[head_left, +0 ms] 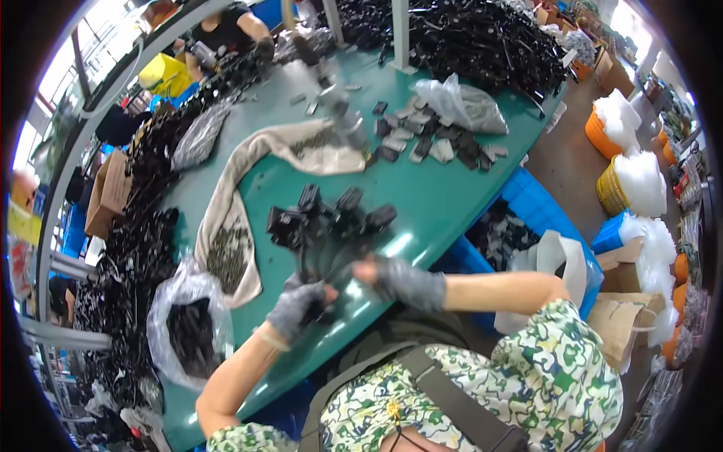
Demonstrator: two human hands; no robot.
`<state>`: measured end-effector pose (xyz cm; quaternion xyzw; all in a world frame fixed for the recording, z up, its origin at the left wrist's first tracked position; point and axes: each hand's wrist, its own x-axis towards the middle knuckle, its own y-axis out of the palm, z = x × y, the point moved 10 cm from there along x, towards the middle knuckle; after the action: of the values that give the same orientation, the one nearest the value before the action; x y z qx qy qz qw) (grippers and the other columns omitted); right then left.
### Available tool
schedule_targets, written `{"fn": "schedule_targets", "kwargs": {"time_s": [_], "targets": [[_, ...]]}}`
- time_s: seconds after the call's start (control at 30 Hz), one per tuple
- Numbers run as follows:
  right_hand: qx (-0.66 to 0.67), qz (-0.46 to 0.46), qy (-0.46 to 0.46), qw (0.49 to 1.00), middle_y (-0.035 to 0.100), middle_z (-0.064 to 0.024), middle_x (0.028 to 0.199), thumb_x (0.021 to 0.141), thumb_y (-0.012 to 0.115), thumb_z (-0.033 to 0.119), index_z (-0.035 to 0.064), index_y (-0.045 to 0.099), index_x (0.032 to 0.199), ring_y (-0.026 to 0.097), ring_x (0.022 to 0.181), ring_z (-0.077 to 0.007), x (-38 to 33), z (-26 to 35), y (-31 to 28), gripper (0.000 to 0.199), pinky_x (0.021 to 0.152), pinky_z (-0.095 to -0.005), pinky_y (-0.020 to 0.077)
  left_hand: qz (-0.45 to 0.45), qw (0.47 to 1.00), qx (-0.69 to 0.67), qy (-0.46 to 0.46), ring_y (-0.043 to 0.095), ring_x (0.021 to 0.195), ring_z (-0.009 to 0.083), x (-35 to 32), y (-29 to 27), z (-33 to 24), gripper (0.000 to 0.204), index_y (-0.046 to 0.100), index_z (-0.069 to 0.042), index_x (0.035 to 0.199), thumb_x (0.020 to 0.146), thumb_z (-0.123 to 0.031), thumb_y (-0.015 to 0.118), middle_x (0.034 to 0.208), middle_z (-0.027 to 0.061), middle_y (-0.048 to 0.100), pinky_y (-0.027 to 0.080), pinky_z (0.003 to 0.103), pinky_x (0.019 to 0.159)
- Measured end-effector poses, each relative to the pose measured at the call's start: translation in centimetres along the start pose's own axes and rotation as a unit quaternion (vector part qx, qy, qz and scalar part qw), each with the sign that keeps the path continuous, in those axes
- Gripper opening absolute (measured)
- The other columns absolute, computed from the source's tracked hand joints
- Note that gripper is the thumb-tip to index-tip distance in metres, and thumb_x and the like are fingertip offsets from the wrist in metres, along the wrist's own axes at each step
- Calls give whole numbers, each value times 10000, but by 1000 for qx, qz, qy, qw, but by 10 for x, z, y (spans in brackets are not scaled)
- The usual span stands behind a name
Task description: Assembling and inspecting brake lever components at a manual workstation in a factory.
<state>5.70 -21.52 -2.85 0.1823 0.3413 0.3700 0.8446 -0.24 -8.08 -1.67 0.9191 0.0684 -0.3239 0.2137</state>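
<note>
In front of me, my left hand (301, 305), in a grey fingerless glove, is closed round the lower ends of a bundle of black plastic parts (331, 218). Their blocky heads fan out above the green table, and the stems blur with motion. Just right of the bundle is my right hand (403, 280), gloved the same way. Its fingertips point at the stems but are smeared, so whether they touch or grip anything is unclear. Beyond the bundle lies a beige towel (233, 177) with small metal pieces in its folds. A blurred grey power tool (343, 113) hangs above the towel's far end.
Flat black and grey pieces (440, 135) lie beside a clear plastic bag (471, 105). Black parts (482, 45) heap along the far edge and left side. An open bag (192, 331) stands at left, a blue bin (553, 211) at right. Another person (226, 34) works across the table.
</note>
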Motion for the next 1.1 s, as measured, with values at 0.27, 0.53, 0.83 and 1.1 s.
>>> {"fn": "schedule_targets", "kwargs": {"time_s": [0.27, 0.53, 0.83, 1.1], "targets": [[-187, -240, -26, 952, 624, -156, 1054, 758, 817, 272, -68, 484, 1204, 632, 795, -226, 14, 2, 37, 652, 670, -342, 554, 72, 947, 185, 254, 586, 1026, 207, -7, 48, 28, 508, 465, -13, 1230, 844, -233, 711, 1045, 110, 602, 519, 312, 827], [-284, -129, 29, 949, 655, -111, 847, 797, 761, 211, -45, 620, 962, 632, 715, -175, -3, 17, 10, 335, 579, -275, 527, 130, 823, 484, 269, 592, 884, 143, -50, 85, 4, 473, 549, -13, 1188, 842, -282, 727, 1013, 115, 639, 496, 303, 790], [-145, -101, -65, 982, 628, -58, 684, 809, 746, 199, 22, 646, 847, 582, 512, -117, -74, 76, -80, 206, 454, -248, 460, 12, 838, 466, 285, 604, 744, 152, 13, 88, -48, 235, 669, -29, 944, 825, -223, 725, 836, 89, 652, 490, 278, 729], [-283, -231, -316, 876, 607, -31, 652, 822, 716, 225, 21, 650, 850, 567, 512, -105, -78, 311, -216, 216, 462, -250, 454, 36, 521, 689, 503, 489, 1175, 396, 75, 198, -52, 586, 594, -79, 1216, 786, -459, 710, 1288, 201, 517, 394, 476, 1003]]}}
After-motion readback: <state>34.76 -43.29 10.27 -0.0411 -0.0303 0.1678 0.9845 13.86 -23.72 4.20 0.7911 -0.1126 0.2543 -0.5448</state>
